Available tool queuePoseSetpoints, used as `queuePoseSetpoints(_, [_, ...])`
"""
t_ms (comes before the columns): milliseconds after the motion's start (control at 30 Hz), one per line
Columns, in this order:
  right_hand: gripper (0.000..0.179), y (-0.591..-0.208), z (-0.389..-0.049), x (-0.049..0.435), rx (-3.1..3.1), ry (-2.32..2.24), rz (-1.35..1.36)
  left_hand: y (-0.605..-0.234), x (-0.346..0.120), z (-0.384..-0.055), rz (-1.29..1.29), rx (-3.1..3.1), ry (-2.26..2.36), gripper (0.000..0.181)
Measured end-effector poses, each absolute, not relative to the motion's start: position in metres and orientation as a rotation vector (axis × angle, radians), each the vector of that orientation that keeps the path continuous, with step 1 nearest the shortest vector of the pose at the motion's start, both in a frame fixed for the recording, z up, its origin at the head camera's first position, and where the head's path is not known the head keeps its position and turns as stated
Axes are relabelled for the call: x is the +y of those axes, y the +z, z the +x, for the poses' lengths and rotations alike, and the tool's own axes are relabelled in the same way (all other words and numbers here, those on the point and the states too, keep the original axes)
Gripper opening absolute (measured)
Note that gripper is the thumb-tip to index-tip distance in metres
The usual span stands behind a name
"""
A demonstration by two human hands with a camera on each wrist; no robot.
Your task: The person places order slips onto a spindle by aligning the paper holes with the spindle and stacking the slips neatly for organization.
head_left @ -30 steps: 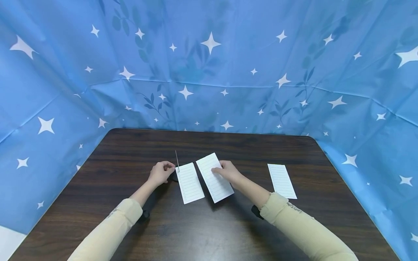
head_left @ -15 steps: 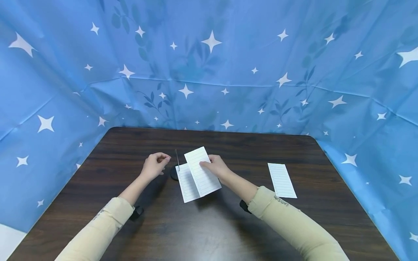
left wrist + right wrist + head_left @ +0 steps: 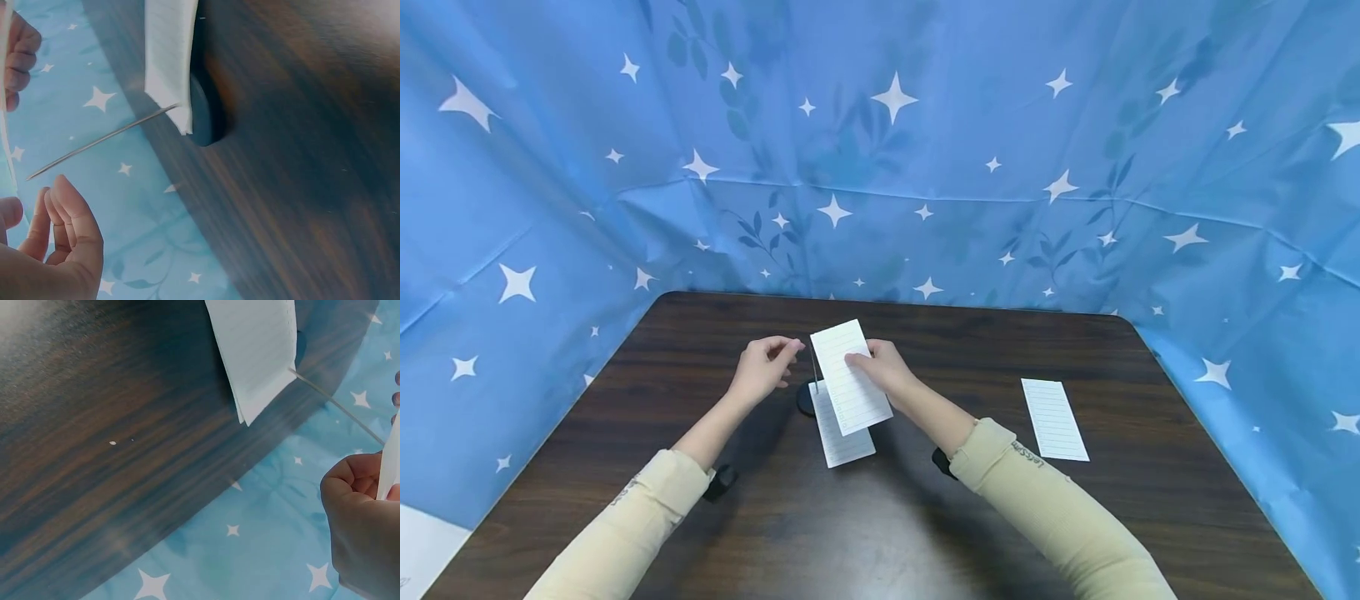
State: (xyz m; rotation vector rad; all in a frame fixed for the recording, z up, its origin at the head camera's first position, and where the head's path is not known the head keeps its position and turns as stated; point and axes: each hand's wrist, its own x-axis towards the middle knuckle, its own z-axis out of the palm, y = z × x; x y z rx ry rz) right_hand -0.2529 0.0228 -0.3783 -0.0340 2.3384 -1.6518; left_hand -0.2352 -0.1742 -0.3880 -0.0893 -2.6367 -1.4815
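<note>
My right hand [image 3: 887,367] grips a white lined paper slip [image 3: 850,383] by its right edge, thumb on top. The slip is raised beside a thin upright bill spike [image 3: 103,142] on a black round base [image 3: 206,109]. Lower down, the spike pierces the corner of other lined slips [image 3: 844,446]. The held slip partly covers these and the spike in the head view. At the held slip's upper left corner are the fingertips of my left hand [image 3: 760,371]. In the left wrist view its thumb and fingers stand apart around the slip's edge, just below the spike's tip.
A separate lined slip [image 3: 1055,419] lies on the dark wooden table [image 3: 955,517] to the right. Behind the table hangs a blue star-patterned cloth [image 3: 940,242]. Small white specks [image 3: 112,442] show on the tabletop in the right wrist view.
My right hand has brought the held slip left and up, over the spiked slips. My left hand has drawn back from the spike's base, then risen to the held slip's corner.
</note>
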Motion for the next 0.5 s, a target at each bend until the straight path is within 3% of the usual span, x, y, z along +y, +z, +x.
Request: queuePoseSetpoints(500, [0.029, -0.375, -0.264, 0.006, 2.284, -1.671, 0.004, -0.375, -0.165, -0.240, 0.033, -2.629, -1.548, 0.035])
